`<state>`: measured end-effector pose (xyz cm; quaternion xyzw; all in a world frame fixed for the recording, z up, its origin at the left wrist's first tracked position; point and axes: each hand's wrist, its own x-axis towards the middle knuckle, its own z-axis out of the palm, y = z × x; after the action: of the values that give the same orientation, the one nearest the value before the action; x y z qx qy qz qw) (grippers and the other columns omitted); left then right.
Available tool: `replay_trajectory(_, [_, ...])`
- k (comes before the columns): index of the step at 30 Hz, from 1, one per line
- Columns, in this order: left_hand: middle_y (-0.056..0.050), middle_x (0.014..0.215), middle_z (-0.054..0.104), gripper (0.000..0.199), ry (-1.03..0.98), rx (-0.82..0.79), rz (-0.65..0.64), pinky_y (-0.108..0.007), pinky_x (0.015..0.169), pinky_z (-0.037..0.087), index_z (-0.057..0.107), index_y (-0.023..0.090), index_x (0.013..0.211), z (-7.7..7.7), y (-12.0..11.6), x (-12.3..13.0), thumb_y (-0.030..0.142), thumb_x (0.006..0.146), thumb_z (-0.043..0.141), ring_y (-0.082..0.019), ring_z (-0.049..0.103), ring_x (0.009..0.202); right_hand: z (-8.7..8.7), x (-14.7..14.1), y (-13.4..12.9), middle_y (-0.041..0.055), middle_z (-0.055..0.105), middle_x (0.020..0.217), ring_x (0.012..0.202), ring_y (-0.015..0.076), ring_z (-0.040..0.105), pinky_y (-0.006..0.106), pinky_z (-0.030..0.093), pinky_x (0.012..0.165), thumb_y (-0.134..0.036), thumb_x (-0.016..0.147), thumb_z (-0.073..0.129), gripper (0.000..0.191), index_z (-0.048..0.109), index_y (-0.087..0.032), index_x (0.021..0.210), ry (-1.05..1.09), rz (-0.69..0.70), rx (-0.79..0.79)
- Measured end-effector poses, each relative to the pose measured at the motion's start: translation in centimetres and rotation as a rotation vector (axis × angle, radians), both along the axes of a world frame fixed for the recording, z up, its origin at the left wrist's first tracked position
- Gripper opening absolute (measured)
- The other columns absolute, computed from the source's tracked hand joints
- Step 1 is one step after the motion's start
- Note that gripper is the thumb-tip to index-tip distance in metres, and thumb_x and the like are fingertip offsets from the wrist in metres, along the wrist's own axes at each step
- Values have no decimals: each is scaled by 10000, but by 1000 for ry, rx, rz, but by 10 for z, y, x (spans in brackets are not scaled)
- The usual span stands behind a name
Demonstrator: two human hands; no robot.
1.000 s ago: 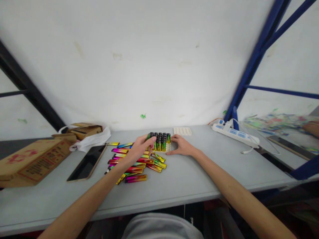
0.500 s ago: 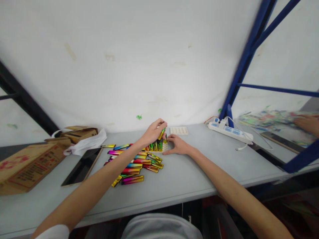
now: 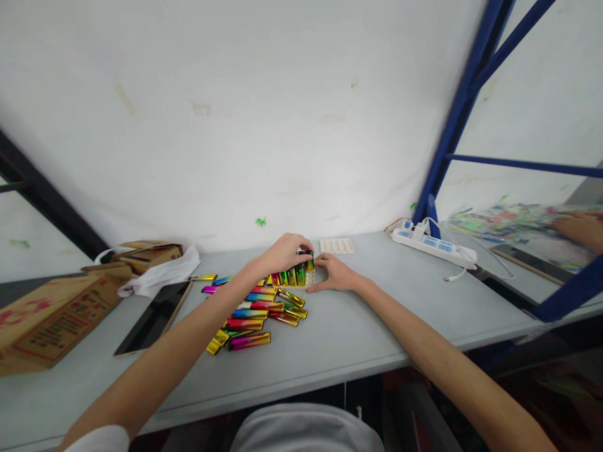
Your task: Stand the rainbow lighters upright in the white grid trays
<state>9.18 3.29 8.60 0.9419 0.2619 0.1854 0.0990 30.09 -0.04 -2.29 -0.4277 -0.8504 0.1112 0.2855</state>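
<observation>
My left hand (image 3: 287,252) pinches the top of a shiny lighter-like piece (image 3: 309,262) standing at the right end of a row. Several such upright pieces (image 3: 291,276) in green, gold and red fill a white tray (image 3: 309,280), partly hidden by my hands. My right hand (image 3: 335,274) rests at the tray's right end, thumb and fingers apart around its edge, with nothing gripped between them. To the left and in front lies a loose pile of metallic coloured pieces (image 3: 254,315), partly under my left forearm.
A second white tray (image 3: 336,246) lies by the wall. On the left are a cardboard box (image 3: 61,317), a white bag (image 3: 162,276) and a dark tablet (image 3: 153,319). A power strip (image 3: 433,247) lies right, near a blue frame (image 3: 459,113). Another person's hand (image 3: 581,229) is far right.
My left hand has lowered, and the piece it held tilted above the tray now stands upright in the row. My right hand has stayed at the tray's end. The view has shifted slightly.
</observation>
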Motion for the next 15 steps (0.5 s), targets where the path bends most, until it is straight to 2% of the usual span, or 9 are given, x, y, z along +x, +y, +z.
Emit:
replay_trajectory(5, [-88, 1037, 756, 160, 64, 74, 19, -335, 933, 505, 800, 186, 1001, -6, 6, 2, 195, 867, 712, -231, 686, 1001, 1, 0, 0, 143, 664, 1156, 1085, 317, 618, 438, 504, 978, -676, 677, 861, 767, 716, -135, 1201, -4, -3, -11])
replay_trajectory(10, [-55, 970, 752, 125, 157, -1, -63, -313, 913, 490, 807, 220, 939, -1, 11, 2, 244, 833, 744, -219, 668, 978, 0, 0, 0, 146, 666, 1178, 1096, 320, 616, 436, 499, 973, -674, 680, 861, 791, 710, -139, 1242, -12, 9, -18])
replay_trajectory(15, [-73, 939, 744, 131, 109, -33, -19, -307, 875, 495, 801, 185, 882, -4, 9, 2, 286, 814, 751, -218, 663, 946, 2, 0, -1, 144, 672, 1164, 1089, 326, 613, 438, 500, 954, -679, 680, 858, 778, 719, -145, 1229, -14, 13, -25])
